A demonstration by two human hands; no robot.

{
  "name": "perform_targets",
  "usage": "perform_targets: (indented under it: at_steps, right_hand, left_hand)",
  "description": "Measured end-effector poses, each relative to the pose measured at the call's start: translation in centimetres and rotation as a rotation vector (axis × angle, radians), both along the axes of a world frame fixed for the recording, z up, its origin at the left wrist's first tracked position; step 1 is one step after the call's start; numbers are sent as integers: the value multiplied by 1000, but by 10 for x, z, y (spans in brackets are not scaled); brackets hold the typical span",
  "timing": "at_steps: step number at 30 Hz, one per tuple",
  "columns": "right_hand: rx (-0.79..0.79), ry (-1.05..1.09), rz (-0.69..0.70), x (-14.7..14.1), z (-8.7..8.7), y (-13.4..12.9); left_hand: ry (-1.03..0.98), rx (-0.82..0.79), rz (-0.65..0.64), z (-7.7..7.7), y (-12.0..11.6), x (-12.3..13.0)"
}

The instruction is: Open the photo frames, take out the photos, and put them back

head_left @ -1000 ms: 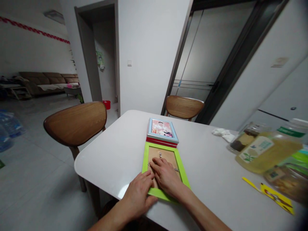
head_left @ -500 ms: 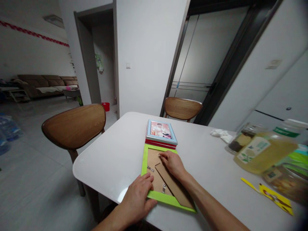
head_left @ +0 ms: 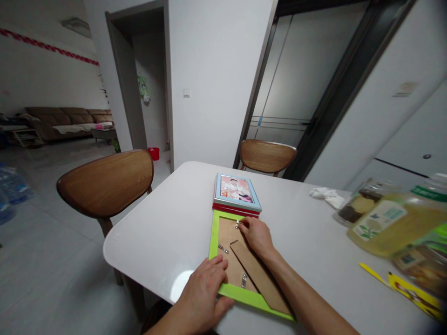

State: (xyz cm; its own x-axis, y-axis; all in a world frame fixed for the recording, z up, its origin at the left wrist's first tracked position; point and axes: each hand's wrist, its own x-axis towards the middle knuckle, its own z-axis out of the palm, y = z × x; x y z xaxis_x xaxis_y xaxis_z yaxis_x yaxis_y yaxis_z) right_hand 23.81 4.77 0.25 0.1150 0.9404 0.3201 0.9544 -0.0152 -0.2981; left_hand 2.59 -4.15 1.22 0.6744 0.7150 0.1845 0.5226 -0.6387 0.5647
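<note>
A green picture frame [head_left: 244, 295] lies back side up near the table's front edge, its brown backing [head_left: 226, 228] and slanted stand leg [head_left: 260, 274] showing. My left hand [head_left: 206, 288] grips the frame's lower left corner, thumb at the front edge and fingers on top. At the top of the backing, my right hand [head_left: 256, 235] pinches a small metal clip [head_left: 237, 224]. Two more clips sit on the backing, one at the left [head_left: 223, 248] and one near the bottom [head_left: 244, 280].
Beyond the green frame lies a stack of frames [head_left: 237, 191], blue on top of red. Along the right stand a large bottle [head_left: 384, 225] and jars [head_left: 363, 202], with a white tissue [head_left: 326, 197] and a yellow packet [head_left: 414, 293]. Wooden chairs [head_left: 108, 184] flank the table.
The metal clip at the top now shows upright beside my right fingertips. The view has shifted slightly, and my left hand stays on the frame's corner.
</note>
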Motion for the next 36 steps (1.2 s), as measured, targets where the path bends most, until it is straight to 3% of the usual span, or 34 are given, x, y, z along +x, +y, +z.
perform_targets:
  at_steps: [10, 18, 30, 36]
  right_hand:
    - [-24, 25, -9, -17, 4, 11]
    - [-67, 118, 172, -7, 6, 3]
    - [-76, 201, -137, -8, -4, 38]
    - [0, 336, -135, -9, 6, 30]
  left_hand:
    - [-6, -15, 7, 0, 0, 0]
    - [1, -10, -3, 1, 0, 1]
    - [23, 7, 14, 2, -2, 2]
    - [8, 23, 37, -3, -1, 3]
